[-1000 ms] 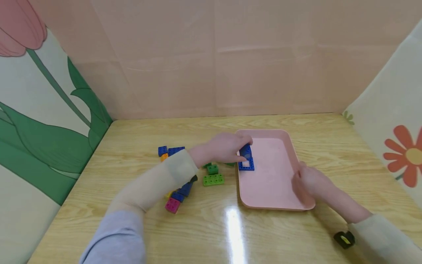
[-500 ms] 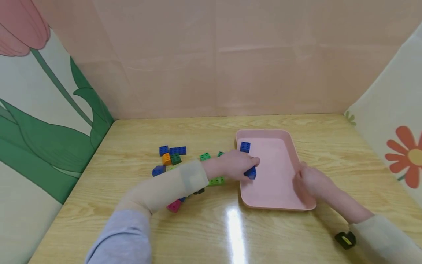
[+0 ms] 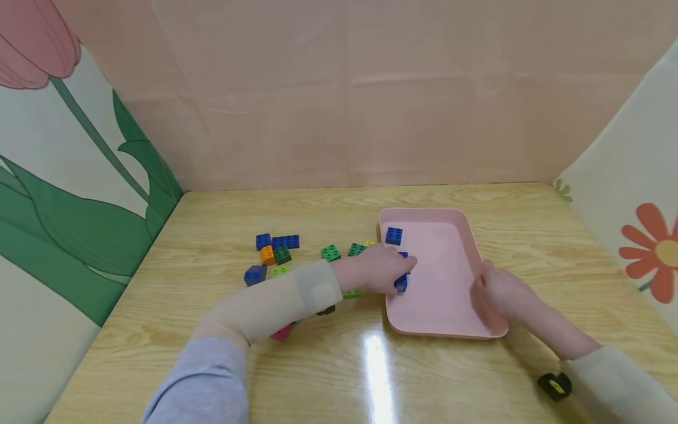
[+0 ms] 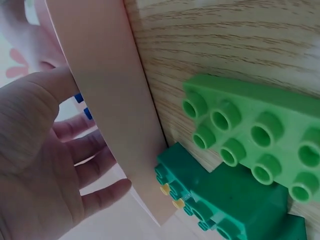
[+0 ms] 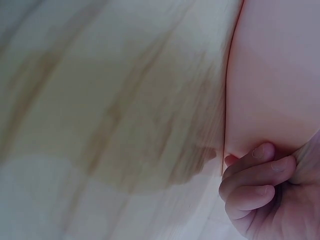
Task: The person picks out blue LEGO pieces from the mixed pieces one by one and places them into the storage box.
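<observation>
A shallow pink tray (image 3: 445, 306) lies on the wooden table. My left hand (image 3: 378, 268) reaches over its left wall, fingers loosely spread in the left wrist view, close over blue toy bricks (image 3: 401, 285) lined along that wall. A separate blue brick (image 3: 394, 235) sits in the tray's far left corner. Part of the blue row is hidden under the hand; beyond the wall only a few blue studs (image 4: 88, 113) show in the left wrist view. My right hand (image 3: 503, 288) grips the tray's right rim, fingers curled at its wall (image 5: 275, 100).
Left of the tray lie loose bricks: a light green one (image 4: 255, 120), green ones (image 3: 331, 253), blue ones (image 3: 285, 242), an orange one (image 3: 267, 255) and a magenta one (image 3: 282, 333). My left forearm covers some. A black object (image 3: 555, 386) is at the right sleeve.
The left hand moved nearer along the tray's left side with a blue brick, set it beside the blue piece there, and its fingers loosened. The right hand stayed on the rim.
</observation>
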Demonstrator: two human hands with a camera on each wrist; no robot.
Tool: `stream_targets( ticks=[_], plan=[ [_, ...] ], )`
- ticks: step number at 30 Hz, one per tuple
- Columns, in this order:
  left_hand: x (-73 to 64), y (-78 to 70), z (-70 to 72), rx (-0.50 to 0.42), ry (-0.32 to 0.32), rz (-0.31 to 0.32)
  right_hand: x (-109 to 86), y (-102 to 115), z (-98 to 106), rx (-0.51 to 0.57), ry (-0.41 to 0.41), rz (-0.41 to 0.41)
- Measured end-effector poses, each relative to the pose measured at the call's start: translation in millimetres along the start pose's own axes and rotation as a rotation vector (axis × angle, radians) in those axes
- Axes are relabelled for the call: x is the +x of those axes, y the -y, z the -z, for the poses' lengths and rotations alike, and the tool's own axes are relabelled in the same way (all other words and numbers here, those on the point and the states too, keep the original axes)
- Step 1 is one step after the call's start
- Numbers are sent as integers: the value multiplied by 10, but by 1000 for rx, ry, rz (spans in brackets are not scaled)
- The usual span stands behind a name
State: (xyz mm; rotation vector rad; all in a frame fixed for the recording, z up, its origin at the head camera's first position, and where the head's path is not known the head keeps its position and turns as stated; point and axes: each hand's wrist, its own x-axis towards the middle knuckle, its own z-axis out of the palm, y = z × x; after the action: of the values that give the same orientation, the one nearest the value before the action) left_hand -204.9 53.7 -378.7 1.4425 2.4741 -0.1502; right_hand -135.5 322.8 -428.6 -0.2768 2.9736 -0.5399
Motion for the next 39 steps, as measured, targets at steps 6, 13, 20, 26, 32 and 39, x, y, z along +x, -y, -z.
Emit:
stream_targets(
  ticks=[6,13,20,26,32,39],
  plan=[
    [31,-30,-17,-25,24,66,2,-30,-34,-7,-33,27],
    [63,-50,-38,-18,13,96,2,-25,-20,-14,-31,23],
    [73,-59,-56,0,-1,107,-9,-3,-9,0,-20,9],
    [76,-62,-63,9,-11,92,-14,4,-7,0,-20,1],
    [61,-34,-55,-16,-10,66,-9,14,-8,11,-7,-6],
    [-177,75,2,-21,-115,44,-6,7,-2,-7,-1,-15]
  ],
)
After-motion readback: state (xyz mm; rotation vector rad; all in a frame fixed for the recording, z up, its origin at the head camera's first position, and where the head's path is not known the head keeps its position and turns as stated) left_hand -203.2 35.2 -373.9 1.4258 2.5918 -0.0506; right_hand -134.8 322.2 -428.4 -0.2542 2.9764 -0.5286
